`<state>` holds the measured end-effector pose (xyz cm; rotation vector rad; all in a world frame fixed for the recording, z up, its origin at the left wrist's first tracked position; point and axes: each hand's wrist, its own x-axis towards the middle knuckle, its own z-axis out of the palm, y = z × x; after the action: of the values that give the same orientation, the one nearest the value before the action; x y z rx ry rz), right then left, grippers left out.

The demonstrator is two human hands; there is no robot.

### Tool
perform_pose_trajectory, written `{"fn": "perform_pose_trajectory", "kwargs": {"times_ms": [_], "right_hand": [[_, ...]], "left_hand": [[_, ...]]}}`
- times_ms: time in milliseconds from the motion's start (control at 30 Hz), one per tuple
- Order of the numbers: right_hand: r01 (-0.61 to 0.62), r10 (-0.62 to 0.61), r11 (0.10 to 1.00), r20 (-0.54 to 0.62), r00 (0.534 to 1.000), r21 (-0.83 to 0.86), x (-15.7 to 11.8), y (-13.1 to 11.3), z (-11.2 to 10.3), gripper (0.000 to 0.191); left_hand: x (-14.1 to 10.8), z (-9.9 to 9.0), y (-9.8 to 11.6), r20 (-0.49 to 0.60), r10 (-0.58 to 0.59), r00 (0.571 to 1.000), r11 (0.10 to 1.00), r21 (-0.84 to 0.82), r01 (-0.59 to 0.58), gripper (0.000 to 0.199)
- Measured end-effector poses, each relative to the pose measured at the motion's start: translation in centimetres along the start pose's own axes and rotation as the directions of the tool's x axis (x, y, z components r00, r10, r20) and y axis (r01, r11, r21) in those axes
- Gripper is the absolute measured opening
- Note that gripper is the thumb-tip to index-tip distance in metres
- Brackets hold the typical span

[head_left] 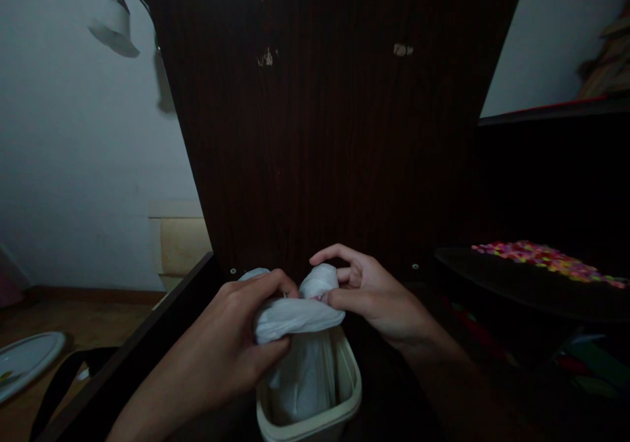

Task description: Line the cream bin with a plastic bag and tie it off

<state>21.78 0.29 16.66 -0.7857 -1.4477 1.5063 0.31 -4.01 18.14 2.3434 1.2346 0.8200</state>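
A bundle of white cloth-like material (295, 317) is held above a cream plastic container (352, 389). My left hand (236, 327) grips its left part, thumb below and fingers over the top. On the right, my right hand (377, 294) pinches the material between thumb and curled fingers beside a rounded white lump (319, 280). Pale, folded material (302, 380) stands inside the container, just below the bundle. Whether it joins the bundle is hard to tell.
Behind the hands rises a dark wooden panel (325, 147), with a dark side board (132, 363) on the left. A wall lamp (117, 29) hangs upper left. Colourful small pieces (541, 258) lie on a dark surface at right. A white lid-like object (32, 360) is on the floor.
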Motion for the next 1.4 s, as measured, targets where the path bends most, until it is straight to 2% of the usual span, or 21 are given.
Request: {"fn": "perform_pose_trajectory", "kwargs": {"times_ms": [100, 200, 267, 367, 500, 633, 667, 800, 933, 1033, 1133, 1200, 1300, 1400], "right_hand": [[-0.007, 0.006, 0.993, 0.009, 1.000, 0.119, -0.2, -0.1, 0.1, 0.052], [-0.043, 0.035, 0.971, 0.038, 0.999, 0.237, -0.3, -0.3, 0.1, 0.053], [-0.065, 0.049, 0.952, 0.061, 0.997, 0.300, -0.2, -0.3, 0.0, 0.051], [-0.092, 0.064, 0.925, 0.088, 0.994, 0.369, 0.0, -0.1, 0.1, 0.043], [-0.128, 0.095, 0.912, 0.101, 0.990, 0.390, 0.5, 0.4, 0.3, 0.034], [-0.138, 0.125, 0.933, 0.062, 0.990, 0.332, 0.8, 0.8, 0.3, 0.048], [-0.136, 0.125, 0.941, 0.054, 0.991, 0.310, 0.8, 0.9, 0.3, 0.050], [-0.117, 0.108, 0.976, 0.056, 0.993, 0.185, 0.9, 1.0, -0.3, 0.049], [-0.058, 0.053, 0.996, 0.081, 0.995, 0.062, 0.6, 1.1, -0.9, 0.046], [-0.037, 0.032, 0.999, 0.131, 0.991, 0.040, 0.4, 1.0, -0.9, 0.048], [-0.039, 0.036, 0.999, 0.182, 0.983, 0.012, 0.2, 1.0, -0.7, 0.054], [-0.034, 0.039, 0.999, 0.201, 0.979, -0.025, 0.0, 0.9, -0.5, 0.056], [-0.011, 0.031, 0.995, 0.210, 0.977, -0.096, -0.3, 0.7, -0.1, 0.050], [0.032, -0.004, 0.991, 0.207, 0.978, -0.132, -0.5, 0.6, 0.4, 0.041]], "left_hand": [[0.3, -0.2, -0.1, 0.117, -0.002, 0.993, 1.000, -0.024, 0.005, 0.005], [0.3, 0.2, 0.3, 0.238, 0.006, 0.971, 1.000, -0.026, 0.000, 0.018], [0.2, 0.5, 0.5, 0.278, 0.030, 0.960, 0.999, -0.019, -0.026, 0.021], [-0.2, 0.9, 0.6, 0.291, 0.067, 0.954, 0.998, -0.012, -0.066, 0.014], [-0.6, 1.3, 0.5, 0.363, 0.080, 0.928, 0.996, 0.016, -0.092, 0.012], [-0.7, 1.7, 1.2, 0.391, 0.066, 0.918, 0.997, 0.001, -0.072, 0.004], [-0.7, 1.7, 1.4, 0.395, 0.067, 0.916, 0.998, -0.011, -0.068, 0.007], [-0.7, 1.2, 1.7, 0.322, 0.045, 0.946, 0.998, 0.017, -0.053, 0.012], [-0.6, 0.1, 0.4, 0.177, -0.041, 0.983, 0.996, 0.086, 0.026, 0.046], [0.1, -0.5, -1.0, 0.138, -0.087, 0.987, 0.991, 0.109, 0.072, 0.053], [1.1, -0.8, -2.4, 0.070, -0.014, 0.997, 0.994, 0.111, 0.006, 0.045], [1.6, -0.8, -3.3, 0.013, 0.085, 0.996, 0.990, 0.109, -0.086, 0.037], [2.3, -0.6, -4.5, -0.063, 0.263, 0.963, 0.954, 0.166, -0.250, 0.021], [2.9, -0.1, -5.5, -0.152, 0.383, 0.911, 0.905, 0.259, -0.337, 0.010]]}}
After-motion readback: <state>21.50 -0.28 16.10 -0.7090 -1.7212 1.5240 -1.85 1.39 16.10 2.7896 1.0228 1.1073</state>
